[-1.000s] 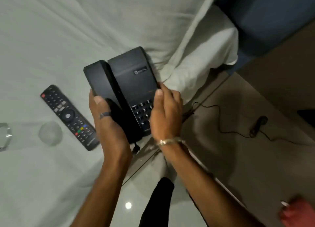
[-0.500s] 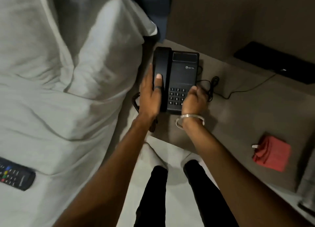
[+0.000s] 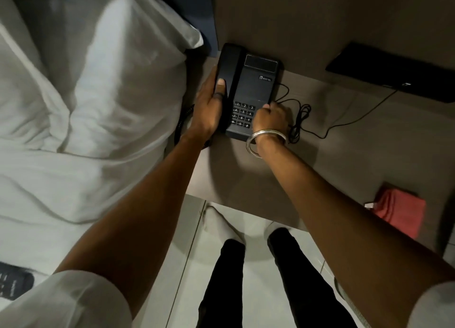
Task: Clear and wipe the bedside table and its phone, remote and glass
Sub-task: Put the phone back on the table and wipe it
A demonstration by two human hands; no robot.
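Now the phone (image 3: 256, 86) is sitting on the worktop (image 3: 369, 143), at its back corner just beside the pillow (image 3: 118, 81). The left hand (image 3: 209, 111) is wrapping around the handset, thumb lying on top. The right hand (image 3: 270, 116) is curling against the phone's right edge by the keypad, fingers gripping the base; a bangle (image 3: 266, 140) is hanging at that wrist. The cord (image 3: 302, 121) is trailing right across the worktop. A red cloth (image 3: 398, 214) is lying near the worktop's front right. The remote (image 3: 12, 283) is lying on the bed (image 3: 49, 180), partly out of frame.
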